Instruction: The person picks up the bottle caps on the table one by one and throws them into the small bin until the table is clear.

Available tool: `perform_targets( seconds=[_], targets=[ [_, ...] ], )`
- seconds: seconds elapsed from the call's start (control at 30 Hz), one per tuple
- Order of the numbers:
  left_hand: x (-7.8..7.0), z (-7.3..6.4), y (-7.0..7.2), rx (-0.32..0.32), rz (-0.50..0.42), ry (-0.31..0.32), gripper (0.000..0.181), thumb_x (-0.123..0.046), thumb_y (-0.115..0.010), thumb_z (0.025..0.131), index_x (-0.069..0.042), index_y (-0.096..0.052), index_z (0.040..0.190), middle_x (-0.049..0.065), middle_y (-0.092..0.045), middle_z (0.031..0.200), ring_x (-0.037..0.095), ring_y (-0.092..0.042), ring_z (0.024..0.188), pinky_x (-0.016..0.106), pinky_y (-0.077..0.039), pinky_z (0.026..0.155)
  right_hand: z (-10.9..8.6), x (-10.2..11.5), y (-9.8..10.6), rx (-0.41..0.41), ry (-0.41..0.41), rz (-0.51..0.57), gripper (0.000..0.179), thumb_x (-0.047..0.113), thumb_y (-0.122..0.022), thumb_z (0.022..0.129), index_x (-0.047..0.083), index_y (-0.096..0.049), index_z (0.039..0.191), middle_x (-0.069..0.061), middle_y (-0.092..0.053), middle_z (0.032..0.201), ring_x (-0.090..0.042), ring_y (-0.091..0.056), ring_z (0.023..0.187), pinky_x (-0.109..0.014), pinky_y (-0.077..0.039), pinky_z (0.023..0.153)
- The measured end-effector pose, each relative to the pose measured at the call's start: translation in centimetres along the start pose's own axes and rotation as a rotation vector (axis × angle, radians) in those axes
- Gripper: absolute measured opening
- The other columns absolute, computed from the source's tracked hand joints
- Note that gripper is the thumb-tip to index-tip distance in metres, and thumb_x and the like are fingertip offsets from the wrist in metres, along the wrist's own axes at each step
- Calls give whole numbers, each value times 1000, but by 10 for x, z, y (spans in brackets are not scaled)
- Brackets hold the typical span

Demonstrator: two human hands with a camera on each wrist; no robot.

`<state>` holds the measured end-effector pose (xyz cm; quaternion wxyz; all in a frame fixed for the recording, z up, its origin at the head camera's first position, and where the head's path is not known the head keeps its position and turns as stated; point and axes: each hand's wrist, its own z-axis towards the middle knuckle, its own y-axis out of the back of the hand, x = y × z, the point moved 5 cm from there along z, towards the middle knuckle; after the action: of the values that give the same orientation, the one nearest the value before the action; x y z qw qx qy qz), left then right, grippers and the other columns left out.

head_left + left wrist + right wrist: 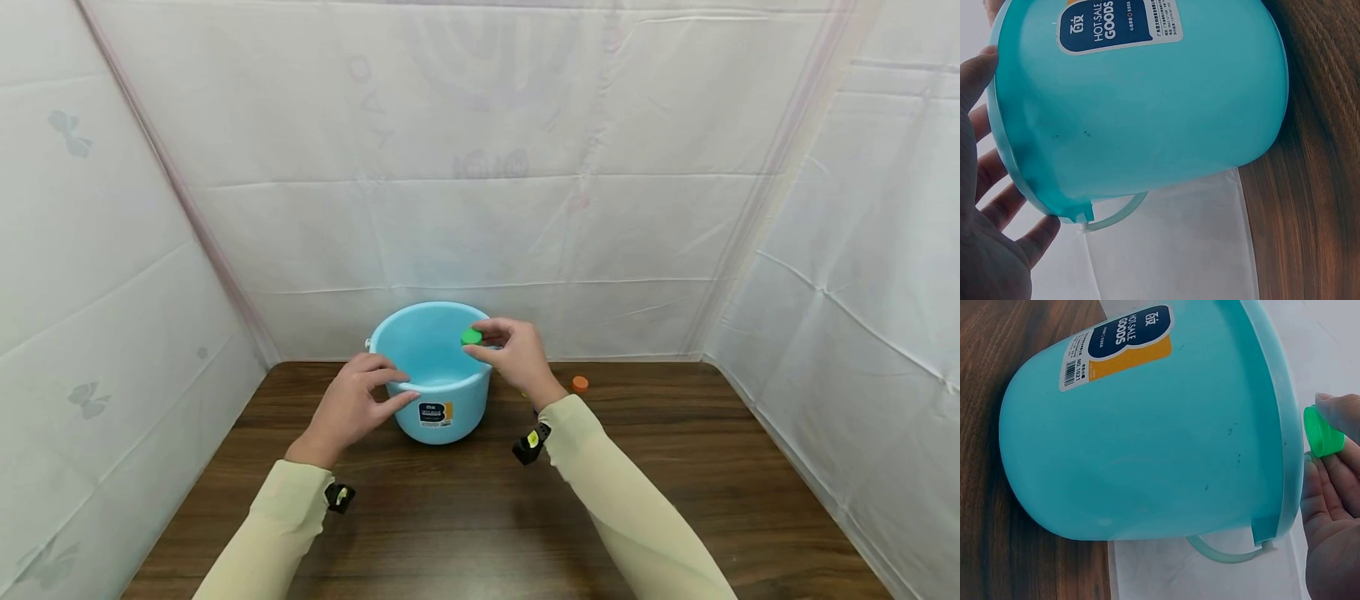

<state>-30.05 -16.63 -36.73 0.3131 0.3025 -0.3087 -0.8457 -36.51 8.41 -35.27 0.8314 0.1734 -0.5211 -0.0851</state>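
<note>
A light blue plastic bucket stands upright on the table, a printed label on its near side. My left hand holds the bucket's near left rim, thumb outside and fingers reaching over the edge; the left wrist view shows the fingers spread along that rim. Between thumb and fingers, my right hand pinches a small green bottle cap over the right part of the bucket's opening. The right wrist view shows the green cap just beyond the rim, its hollow side partly visible.
An orange bottle cap lies on the dark wooden table, right of the bucket. Something small and yellow peeks out beside the right wrist, mostly hidden. White sheeting walls in the back and both sides. The bucket's pale handle hangs down its side.
</note>
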Motion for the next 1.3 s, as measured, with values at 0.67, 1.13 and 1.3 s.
perform_targets(
  seconds=[0.67,1.13,1.3],
  targets=[
    [0,0,0,11,0,8,25,-31,-90,80,-13,-82,96,0,-70,96,20,-59,100,45,-58,83,2,1,-3,16,4,-27,37,26,-85,86,11,-76,118,-7,-76,113,-21,-73,100,-36,-62,86],
    [0,0,1,11,3,7,25,-31,-90,80,-13,-82,96,0,-71,97,20,-59,99,44,-58,83,1,1,-4,31,8,-46,36,25,-85,86,11,-76,118,-7,-76,112,-21,-73,99,-35,-62,85],
    [0,0,0,10,4,3,25,-30,-90,80,-13,-81,96,1,-71,97,21,-59,99,44,-58,83,2,-1,-5,32,16,-66,39,27,-84,87,9,-75,120,-10,-75,117,-27,-72,107,-42,-61,91]
  ],
)
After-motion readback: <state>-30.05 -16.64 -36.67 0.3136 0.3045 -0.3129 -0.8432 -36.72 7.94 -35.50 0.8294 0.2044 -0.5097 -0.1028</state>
